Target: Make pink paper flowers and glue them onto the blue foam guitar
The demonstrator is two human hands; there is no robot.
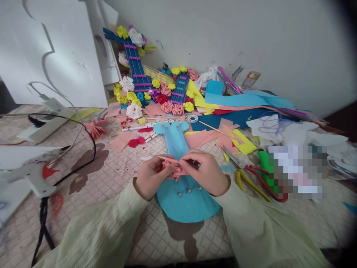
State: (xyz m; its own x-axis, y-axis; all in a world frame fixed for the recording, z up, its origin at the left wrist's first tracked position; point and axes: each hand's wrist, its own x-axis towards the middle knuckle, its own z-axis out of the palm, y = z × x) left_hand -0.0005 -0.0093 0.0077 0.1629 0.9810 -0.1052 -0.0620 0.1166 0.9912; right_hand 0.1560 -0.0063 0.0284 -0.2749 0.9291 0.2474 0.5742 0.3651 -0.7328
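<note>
Both hands meet over a light-blue paper guitar (192,208) that lies on the quilted tablecloth. My left hand (153,175) is closed around a pink crepe-paper flower (175,172), its folds showing between the fingers. A thin wooden stick (168,159) crosses above the flower between the hands. My right hand (206,171) pinches at the flower and the stick's end; exactly what its fingertips grip is partly hidden. The guitar's neck points away from me, and small pegs show on its head and lower body.
A white glue gun (39,178) with a black cord lies left. Red-handled scissors (259,175) and yellow-handled pliers (251,186) lie right. Behind are dark-blue paper guitars (136,70), several paper flowers (167,107), and paper scraps (203,137). A power strip (44,124) sits at left.
</note>
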